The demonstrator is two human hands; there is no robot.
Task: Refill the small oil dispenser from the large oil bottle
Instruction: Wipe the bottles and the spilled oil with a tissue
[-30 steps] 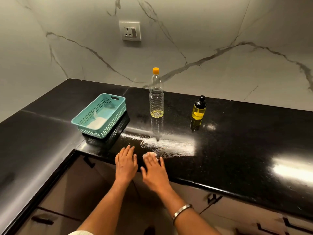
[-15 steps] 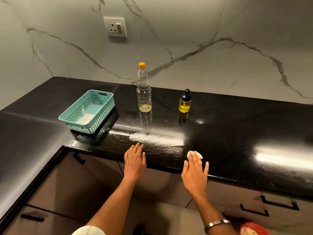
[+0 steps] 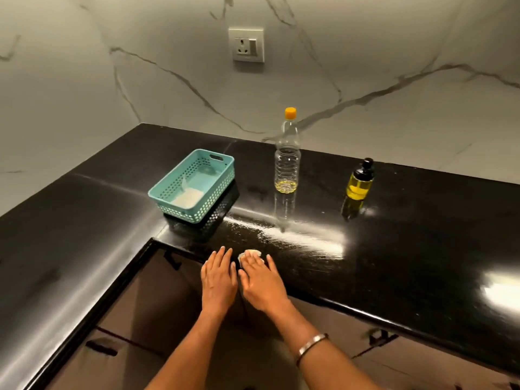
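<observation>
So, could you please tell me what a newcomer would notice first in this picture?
Probably the two hands at the counter's front edge: the left hand lies flat, and the right hand presses a small white cloth. Behind them stand a nearly empty bottle with an orange cap and a dispenser of yellow oil to its right. A teal basket sits to the left.

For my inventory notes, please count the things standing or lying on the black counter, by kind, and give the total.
Bottles: 2, the large oil bottle and the small oil dispenser
Baskets: 1, the teal basket
Wiping cloths: 1, the white cloth under the right hand
Total: 4
</observation>
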